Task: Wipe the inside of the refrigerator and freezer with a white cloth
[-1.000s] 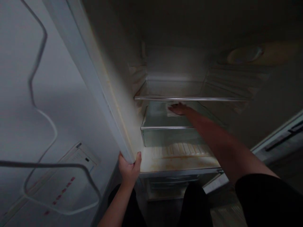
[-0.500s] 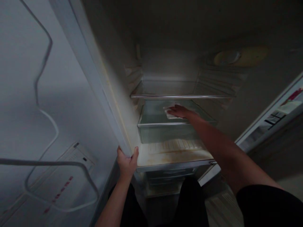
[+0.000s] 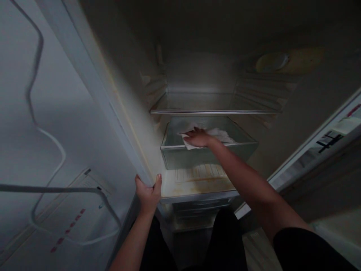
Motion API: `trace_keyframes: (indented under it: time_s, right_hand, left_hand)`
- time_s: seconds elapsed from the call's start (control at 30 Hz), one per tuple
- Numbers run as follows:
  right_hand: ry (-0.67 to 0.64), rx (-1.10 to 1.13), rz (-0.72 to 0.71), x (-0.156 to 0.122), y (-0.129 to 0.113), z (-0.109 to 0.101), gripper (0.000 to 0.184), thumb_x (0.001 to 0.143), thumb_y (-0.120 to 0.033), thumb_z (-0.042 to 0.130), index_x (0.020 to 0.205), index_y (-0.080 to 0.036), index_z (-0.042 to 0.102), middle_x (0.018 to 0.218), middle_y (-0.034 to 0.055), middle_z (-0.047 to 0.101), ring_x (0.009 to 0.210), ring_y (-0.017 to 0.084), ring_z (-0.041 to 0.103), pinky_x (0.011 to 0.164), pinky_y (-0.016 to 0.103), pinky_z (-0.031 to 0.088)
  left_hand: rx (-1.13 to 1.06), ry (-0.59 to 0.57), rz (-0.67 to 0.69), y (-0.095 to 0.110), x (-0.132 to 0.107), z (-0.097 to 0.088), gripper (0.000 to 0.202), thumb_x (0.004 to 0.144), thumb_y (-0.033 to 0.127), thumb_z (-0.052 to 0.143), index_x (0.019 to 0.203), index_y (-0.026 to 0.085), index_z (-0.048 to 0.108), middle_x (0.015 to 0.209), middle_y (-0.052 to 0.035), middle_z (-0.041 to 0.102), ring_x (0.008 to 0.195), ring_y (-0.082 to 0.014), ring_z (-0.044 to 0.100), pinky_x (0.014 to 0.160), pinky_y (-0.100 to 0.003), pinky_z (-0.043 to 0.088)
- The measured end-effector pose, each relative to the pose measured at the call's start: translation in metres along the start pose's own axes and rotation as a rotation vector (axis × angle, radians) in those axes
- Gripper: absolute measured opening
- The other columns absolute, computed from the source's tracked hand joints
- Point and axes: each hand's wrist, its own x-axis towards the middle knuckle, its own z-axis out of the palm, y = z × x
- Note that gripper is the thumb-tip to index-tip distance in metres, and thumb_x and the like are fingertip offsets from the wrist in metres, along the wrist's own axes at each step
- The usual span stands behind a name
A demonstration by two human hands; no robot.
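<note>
My right hand [image 3: 197,138] presses down on a white cloth [image 3: 221,134] on the lower glass shelf [image 3: 172,130] of an open fridge. Part of the cloth spreads out to the right of the wrist, and a corner hangs at the shelf's front edge. Low on the left, my left hand [image 3: 148,191] grips the front edge of the fridge's side wall [image 3: 126,131], its thumb on the inner side. Brownish stains mark the fridge floor [image 3: 210,184] beneath the shelf.
Above my right hand runs an upper glass shelf [image 3: 216,111]. A yellowed lamp housing [image 3: 290,62] sits on the right inner wall. The open door [image 3: 304,150] with racks stands at right. A grey cable [image 3: 56,189] loops at left; drawers [image 3: 201,207] lie below.
My right hand has slid the cloth left and toward the shelf's front edge, and more of the cloth shows now. My left hand keeps its grip on the fridge edge.
</note>
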Motion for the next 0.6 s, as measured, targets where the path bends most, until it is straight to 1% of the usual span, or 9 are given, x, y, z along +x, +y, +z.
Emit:
trace_keyframes:
  time_s: [0.07,0.13,0.2,0.27,0.37,0.43,0.47,0.53,0.6]
  right_hand:
    - [-0.003,0.005,-0.132,-0.001,-0.046,0.011,0.057,0.107,-0.051,0.029,0.154,-0.024,0.048,0.161,0.0086,0.042,0.154,0.038,0.023,0.122,0.063,0.021]
    - [0.09,0.005,-0.177,-0.006,-0.08,0.022,0.058,0.107,-0.048,0.027,0.147,-0.016,0.055,0.155,0.0133,0.049,0.152,0.038,0.029,0.121,0.061,0.026]
    - [0.197,-0.001,-0.18,-0.013,-0.096,0.029,0.057,0.108,-0.047,0.027,0.14,-0.013,0.059,0.149,0.0158,0.054,0.148,0.037,0.035,0.119,0.06,0.03]
    - [0.232,-0.007,-0.194,-0.021,-0.091,0.031,0.054,0.108,-0.046,0.028,0.14,-0.016,0.059,0.148,0.014,0.055,0.148,0.035,0.036,0.119,0.06,0.03]
    - [0.128,-0.017,-0.205,-0.034,-0.05,0.019,0.055,0.104,-0.054,0.041,0.149,-0.026,0.053,0.154,0.0092,0.05,0.153,0.035,0.029,0.122,0.06,0.023]
    - [0.036,-0.019,-0.136,-0.046,-0.009,0.006,0.071,0.094,-0.065,0.056,0.155,-0.029,0.047,0.16,0.0095,0.043,0.155,0.037,0.024,0.124,0.057,0.02]
    - [0.004,-0.016,-0.086,-0.052,0.013,0.0,0.079,0.09,-0.07,0.058,0.157,-0.028,0.044,0.162,0.0115,0.039,0.155,0.037,0.023,0.124,0.056,0.021]
    - [-0.011,-0.011,0.136,-0.064,0.056,-0.011,0.085,0.091,-0.077,0.047,0.158,-0.026,0.042,0.165,0.0154,0.031,0.154,0.039,0.024,0.122,0.057,0.023]
    - [0.064,-0.051,0.381,-0.075,0.095,-0.017,0.085,0.093,-0.08,0.035,0.159,-0.026,0.041,0.165,0.0176,0.031,0.152,0.043,0.026,0.118,0.062,0.026]
  left_hand:
    - [-0.013,-0.007,0.007,0.001,0.001,0.0,0.058,0.077,0.055,0.071,0.117,0.018,0.052,0.101,-0.0105,0.07,0.095,-0.0272,0.07,0.086,-0.04,0.058]
    - [-0.03,-0.022,0.013,0.0,0.002,0.001,0.059,0.078,0.054,0.071,0.119,0.017,0.051,0.103,-0.0114,0.07,0.099,-0.0272,0.07,0.089,-0.04,0.057]
    - [-0.04,-0.032,0.011,-0.003,0.003,0.001,0.06,0.077,0.053,0.072,0.12,0.015,0.051,0.104,-0.0121,0.07,0.099,-0.0272,0.07,0.089,-0.041,0.057]
    - [-0.034,-0.034,0.006,-0.006,0.004,0.001,0.062,0.076,0.052,0.073,0.12,0.015,0.051,0.104,-0.0122,0.07,0.096,-0.0268,0.07,0.088,-0.041,0.057]
    - [0.004,-0.023,0.004,-0.007,0.005,0.0,0.06,0.074,0.051,0.074,0.118,0.015,0.054,0.102,-0.0116,0.069,0.092,-0.0264,0.07,0.086,-0.041,0.057]
    - [0.023,-0.01,0.005,-0.006,0.004,-0.002,0.059,0.074,0.051,0.075,0.117,0.015,0.055,0.101,-0.0114,0.069,0.093,-0.027,0.069,0.087,-0.042,0.057]
    - [0.023,-0.008,0.006,-0.005,0.003,-0.002,0.059,0.074,0.05,0.075,0.117,0.015,0.055,0.101,-0.0112,0.069,0.094,-0.0275,0.069,0.088,-0.042,0.056]
    - [0.016,-0.011,-0.003,-0.003,0.003,-0.002,0.06,0.074,0.051,0.074,0.119,0.015,0.056,0.101,-0.011,0.069,0.096,-0.0281,0.069,0.09,-0.043,0.056]
    - [0.009,-0.012,-0.023,-0.004,0.002,-0.002,0.063,0.073,0.052,0.075,0.12,0.015,0.055,0.103,-0.0115,0.069,0.096,-0.0284,0.069,0.09,-0.044,0.056]
